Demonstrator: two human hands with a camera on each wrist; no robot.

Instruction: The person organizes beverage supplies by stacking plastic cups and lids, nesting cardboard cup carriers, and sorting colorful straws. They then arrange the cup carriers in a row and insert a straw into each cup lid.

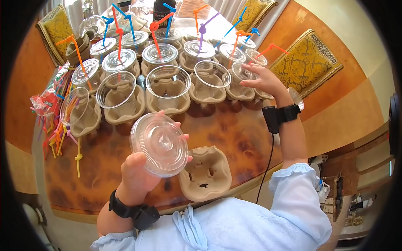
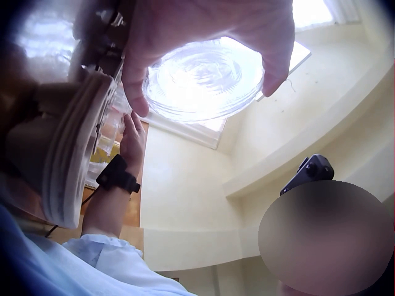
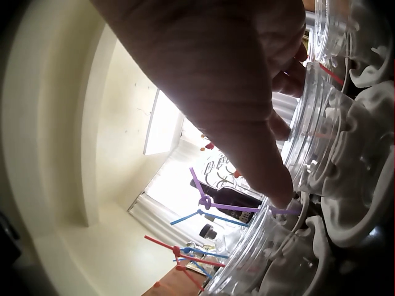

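My left hand (image 1: pixel 136 175) grips a round clear plastic lid (image 1: pixel 163 146) by its edge, fingers and thumb on opposite sides. Layered rims show at the lid's edge (image 2: pixel 203 114) in the left wrist view, like several lids together. At the right of the front row, my right hand (image 1: pixel 270 81) reaches over a clear plastic cup (image 1: pixel 240 76) in a pulp cup holder. Its thumb and fingertips rest at the cup's rim, fingers extended. More lidless cups (image 1: pixel 167 81) stand in holders along this row.
Lidded cups (image 1: pixel 159 53) with knotted, coloured straws fill the rows behind. A stack of pulp holders (image 1: pixel 205 190) sits at the table's near edge. Loose straws (image 1: pixel 58 134) and a red-printed wrapper (image 1: pixel 42 104) lie at the left. A dark bottle (image 1: pixel 163 12) and yellow chairs (image 1: pixel 305 62) stand beyond.
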